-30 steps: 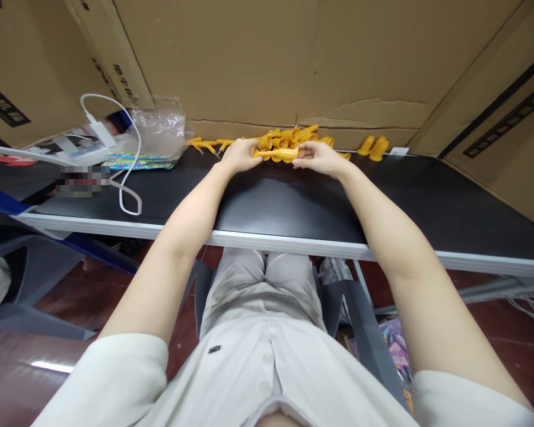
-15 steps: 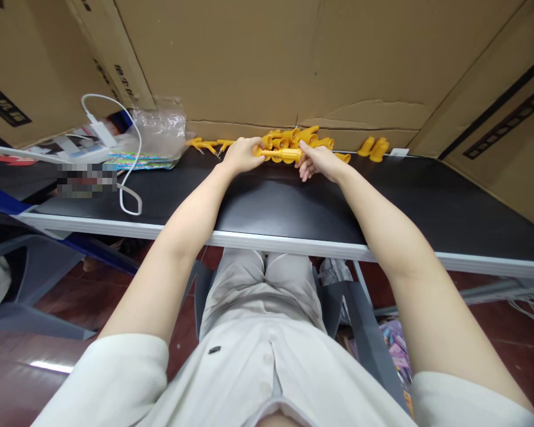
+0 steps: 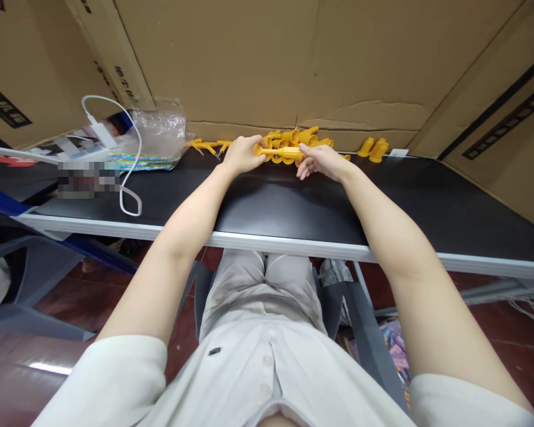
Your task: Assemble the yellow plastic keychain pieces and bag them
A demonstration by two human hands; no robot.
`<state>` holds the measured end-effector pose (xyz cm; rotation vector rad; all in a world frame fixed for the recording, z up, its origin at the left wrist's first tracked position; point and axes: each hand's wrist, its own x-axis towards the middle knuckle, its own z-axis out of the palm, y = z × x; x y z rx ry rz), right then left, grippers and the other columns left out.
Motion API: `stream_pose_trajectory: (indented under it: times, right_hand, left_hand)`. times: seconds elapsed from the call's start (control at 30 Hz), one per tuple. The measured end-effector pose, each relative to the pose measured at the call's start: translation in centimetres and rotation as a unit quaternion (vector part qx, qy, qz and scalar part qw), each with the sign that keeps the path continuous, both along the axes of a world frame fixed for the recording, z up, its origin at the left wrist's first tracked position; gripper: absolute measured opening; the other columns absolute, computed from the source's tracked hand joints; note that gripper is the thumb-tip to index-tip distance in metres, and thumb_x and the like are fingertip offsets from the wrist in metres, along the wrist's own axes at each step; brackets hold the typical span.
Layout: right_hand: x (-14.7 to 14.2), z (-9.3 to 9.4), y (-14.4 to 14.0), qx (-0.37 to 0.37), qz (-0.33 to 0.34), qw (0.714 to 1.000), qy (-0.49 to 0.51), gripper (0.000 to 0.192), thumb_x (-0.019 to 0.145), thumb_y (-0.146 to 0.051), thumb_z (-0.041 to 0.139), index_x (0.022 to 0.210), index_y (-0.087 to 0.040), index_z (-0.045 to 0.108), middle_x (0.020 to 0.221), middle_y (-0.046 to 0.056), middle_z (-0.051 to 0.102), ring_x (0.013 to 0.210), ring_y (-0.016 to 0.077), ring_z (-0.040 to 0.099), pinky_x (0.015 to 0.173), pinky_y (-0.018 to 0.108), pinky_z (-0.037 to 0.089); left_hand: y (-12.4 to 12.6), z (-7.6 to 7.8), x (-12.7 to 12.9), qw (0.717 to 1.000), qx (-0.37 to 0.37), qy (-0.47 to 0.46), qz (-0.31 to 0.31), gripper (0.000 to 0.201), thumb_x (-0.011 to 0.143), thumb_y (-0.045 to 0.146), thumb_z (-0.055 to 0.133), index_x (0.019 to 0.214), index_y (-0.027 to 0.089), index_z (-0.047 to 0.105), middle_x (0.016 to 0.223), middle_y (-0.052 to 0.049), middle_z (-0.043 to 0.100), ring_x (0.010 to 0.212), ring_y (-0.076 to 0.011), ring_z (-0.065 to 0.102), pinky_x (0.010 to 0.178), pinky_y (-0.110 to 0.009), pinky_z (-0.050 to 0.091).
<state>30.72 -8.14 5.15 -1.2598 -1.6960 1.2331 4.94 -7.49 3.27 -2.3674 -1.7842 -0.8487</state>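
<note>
Yellow piece in the foreground: smooth plastic by its look, a soft shine along the barrel. Yellow parts heaped behind it: same smooth, moderately glossy plastic. Thin coils on the branched yellow parts look metallic, bright. Table: black, smooth top, satin sheen; front rail silvery, ribbed, apparently metal. Panels: brown cardboard, matt, creased low down. Bag: clear plastic film, crinkled, glossy. Cable: smooth white plastic sheath. Shirt: pale woven cloth, matt, softly wrinkled. Floor: dark red, tile-like, polished, reflecting light.
</note>
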Motion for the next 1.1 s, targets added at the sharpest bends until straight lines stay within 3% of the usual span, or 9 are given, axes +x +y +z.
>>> stream_pose_trajectory:
  times: [0.3,0.5,0.9,1.0,1.1]
  right_hand:
    - [-0.3,-0.6,0.9,-0.019,-0.022,1.000,0.005,0.060,0.103,-0.082,0.066,0.096,-0.022,0.067,0.048,0.000,0.054,0.038,0.0151,0.048,0.038,0.026,0.038]
    - [-0.7,-0.9,1.4,-0.018,-0.036,0.999,0.007,0.065,0.099,-0.089,0.064,0.092,-0.024,0.062,0.043,-0.003,0.045,0.034,0.0124,0.036,0.031,0.024,0.024]
    - [-1.0,-0.2,-0.1,-0.031,-0.021,0.999,-0.009,0.079,0.098,-0.099,0.053,0.103,-0.022,0.071,0.048,-0.001,0.054,0.030,0.0119,0.036,0.032,0.026,0.031]
    - [-1.1,-0.1,-0.3,-0.035,-0.009,0.999,-0.003,0.076,0.098,-0.096,0.058,0.100,-0.022,0.069,0.051,0.000,0.058,0.031,0.0114,0.039,0.031,0.025,0.027]
    - [-1.1,-0.2,-0.5,-0.042,-0.014,0.999,0.007,0.063,0.102,-0.084,0.068,0.101,-0.021,0.067,0.060,0.003,0.067,0.036,0.0122,0.050,0.032,0.023,0.033]
  left_hand:
    - [-1.2,0.7,0.8,0.999,-0.014,0.020,0.021,0.043,0.096,0.032,0.065,0.136,0.022,0.078,0.119,-0.013,0.081,0.119,-0.0362,0.072,0.103,-0.043,0.053]
    - [-1.5,0.8,1.0,0.999,-0.025,0.038,0.028,0.046,0.097,0.040,0.067,0.140,0.025,0.074,0.122,-0.012,0.080,0.123,-0.0377,0.072,0.102,-0.044,0.055]
    - [-0.6,0.6,0.4,0.999,-0.039,0.011,0.023,0.047,0.093,0.045,0.074,0.137,0.029,0.072,0.118,-0.011,0.078,0.125,-0.0395,0.070,0.106,-0.047,0.055]
    - [-0.5,0.4,0.4,0.999,-0.034,0.009,0.025,0.046,0.093,0.046,0.074,0.136,0.029,0.073,0.117,-0.011,0.079,0.126,-0.0394,0.070,0.106,-0.047,0.055]
    - [-0.7,0.5,0.4,0.998,-0.042,0.014,0.039,0.047,0.094,0.047,0.073,0.136,0.028,0.073,0.121,-0.013,0.079,0.127,-0.0402,0.070,0.106,-0.047,0.054]
